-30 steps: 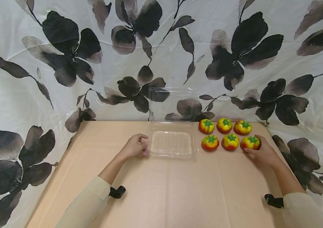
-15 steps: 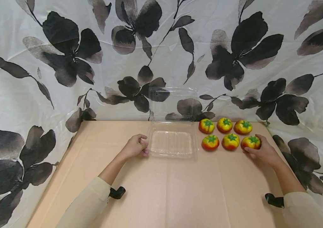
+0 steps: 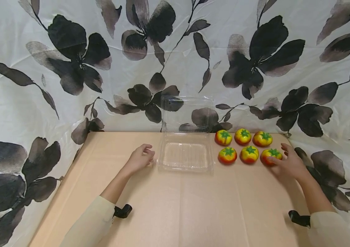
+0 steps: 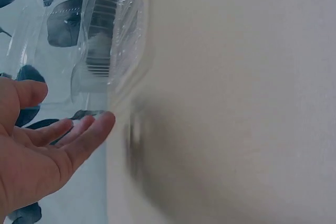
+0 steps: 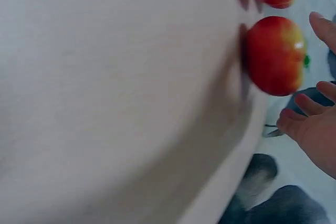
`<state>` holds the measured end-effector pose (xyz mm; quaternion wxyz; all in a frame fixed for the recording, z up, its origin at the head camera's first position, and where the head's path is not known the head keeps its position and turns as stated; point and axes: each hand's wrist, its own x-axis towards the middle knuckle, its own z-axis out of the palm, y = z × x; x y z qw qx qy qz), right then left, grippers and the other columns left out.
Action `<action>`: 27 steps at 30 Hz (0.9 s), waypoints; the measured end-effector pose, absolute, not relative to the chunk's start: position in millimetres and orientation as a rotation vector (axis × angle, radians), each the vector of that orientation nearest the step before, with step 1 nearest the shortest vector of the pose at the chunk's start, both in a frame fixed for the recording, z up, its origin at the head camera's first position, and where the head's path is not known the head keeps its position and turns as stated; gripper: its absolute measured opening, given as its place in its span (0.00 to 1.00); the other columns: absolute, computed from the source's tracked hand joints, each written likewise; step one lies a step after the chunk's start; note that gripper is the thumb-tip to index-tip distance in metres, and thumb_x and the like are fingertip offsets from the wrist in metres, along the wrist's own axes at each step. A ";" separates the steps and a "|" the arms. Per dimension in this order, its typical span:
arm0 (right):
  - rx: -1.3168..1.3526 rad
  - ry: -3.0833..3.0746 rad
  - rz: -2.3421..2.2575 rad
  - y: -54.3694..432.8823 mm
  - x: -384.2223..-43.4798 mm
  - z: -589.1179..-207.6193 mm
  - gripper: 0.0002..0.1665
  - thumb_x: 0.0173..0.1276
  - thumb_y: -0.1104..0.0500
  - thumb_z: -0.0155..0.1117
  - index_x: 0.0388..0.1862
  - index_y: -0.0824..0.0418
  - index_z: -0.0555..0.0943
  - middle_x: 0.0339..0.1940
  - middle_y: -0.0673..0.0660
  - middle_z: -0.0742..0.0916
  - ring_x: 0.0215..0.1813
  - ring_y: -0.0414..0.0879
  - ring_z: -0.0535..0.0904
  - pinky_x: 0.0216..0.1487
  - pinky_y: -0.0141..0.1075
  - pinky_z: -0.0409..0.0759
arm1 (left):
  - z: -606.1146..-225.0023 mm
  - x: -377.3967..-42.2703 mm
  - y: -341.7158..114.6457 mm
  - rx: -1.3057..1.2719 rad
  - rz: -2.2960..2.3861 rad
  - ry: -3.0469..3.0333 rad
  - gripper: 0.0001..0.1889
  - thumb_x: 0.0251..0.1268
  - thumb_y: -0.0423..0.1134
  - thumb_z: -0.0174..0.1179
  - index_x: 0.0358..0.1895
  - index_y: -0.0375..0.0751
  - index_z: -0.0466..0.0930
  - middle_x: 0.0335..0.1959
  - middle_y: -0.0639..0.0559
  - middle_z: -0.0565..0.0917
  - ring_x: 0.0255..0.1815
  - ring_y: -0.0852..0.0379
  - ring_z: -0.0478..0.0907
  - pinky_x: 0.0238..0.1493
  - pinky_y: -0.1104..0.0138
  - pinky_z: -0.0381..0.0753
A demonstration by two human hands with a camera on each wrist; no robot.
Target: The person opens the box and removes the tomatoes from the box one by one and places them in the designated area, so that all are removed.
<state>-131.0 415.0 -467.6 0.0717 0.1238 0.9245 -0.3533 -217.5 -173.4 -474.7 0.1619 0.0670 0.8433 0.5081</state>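
Several red-and-yellow toy tomatoes with green leaf tops stand in two rows at the back right. The front-right tomato (image 3: 269, 156) is nearest my right hand (image 3: 292, 164), whose thumb overlaps it in the head view. In the right wrist view that hand's fingers are spread beside the tomato (image 5: 274, 56), apart from it. A clear plastic clamshell box (image 3: 185, 168) sits left of the tomatoes, its lid (image 3: 187, 113) raised against the cloth. My left hand (image 3: 139, 159) is just left of the box, fingers loosely extended and holding nothing; the left wrist view shows the same.
A light wood-coloured table (image 3: 199, 209) bears everything, its back edge meeting a white cloth (image 3: 193, 61) with dark flowers. The other tomatoes (image 3: 249, 154) stand close together beside the box. Black wrist cameras (image 3: 123, 211) are strapped at both sleeves.
My left hand has drawn back a little to the left, away from the box. The right hand has loosened from the front-right tomato and shifted slightly right; the tomato stays in place.
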 end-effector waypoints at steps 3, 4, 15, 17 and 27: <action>0.352 2.866 -1.015 412.0 -131.6 -453.3 0.61 0.76 0.37 0.59 0.81 0.76 0.38 0.76 0.86 0.54 0.74 0.84 0.53 0.68 0.79 0.58 | -471.7 -216.9 -180.8 0.251 1.386 2.502 0.27 0.81 0.42 0.52 0.74 0.29 0.64 0.63 0.31 0.78 0.62 0.35 0.80 0.61 0.47 0.84; 0.347 2.898 -0.996 410.4 -132.1 -448.6 0.61 0.76 0.37 0.57 0.81 0.76 0.39 0.76 0.85 0.54 0.74 0.84 0.53 0.68 0.79 0.57 | -469.6 -216.3 -183.8 0.269 1.363 2.533 0.28 0.81 0.43 0.52 0.74 0.29 0.64 0.65 0.31 0.77 0.65 0.34 0.79 0.63 0.46 0.82; 0.096 3.155 -0.878 362.8 -135.4 -394.3 0.49 0.80 0.44 0.55 0.85 0.64 0.45 0.84 0.74 0.51 0.81 0.77 0.47 0.75 0.76 0.47 | -432.0 -207.1 -204.4 0.396 1.276 2.761 0.32 0.81 0.47 0.53 0.78 0.31 0.60 0.78 0.33 0.65 0.76 0.31 0.66 0.73 0.40 0.71; 0.047 3.185 -0.858 350.6 -136.1 -386.7 0.48 0.80 0.46 0.57 0.85 0.65 0.46 0.84 0.73 0.52 0.83 0.74 0.45 0.77 0.74 0.45 | -426.7 -204.8 -205.7 0.404 1.246 2.809 0.33 0.80 0.47 0.53 0.78 0.31 0.59 0.78 0.33 0.64 0.78 0.32 0.64 0.75 0.41 0.69; -0.155 3.370 -0.518 287.8 -135.7 -387.0 0.46 0.76 0.52 0.59 0.83 0.66 0.52 0.83 0.71 0.57 0.84 0.70 0.46 0.82 0.68 0.43 | -420.9 -189.9 -186.2 0.579 0.923 3.020 0.38 0.79 0.52 0.54 0.79 0.30 0.56 0.82 0.31 0.55 0.84 0.34 0.51 0.82 0.40 0.55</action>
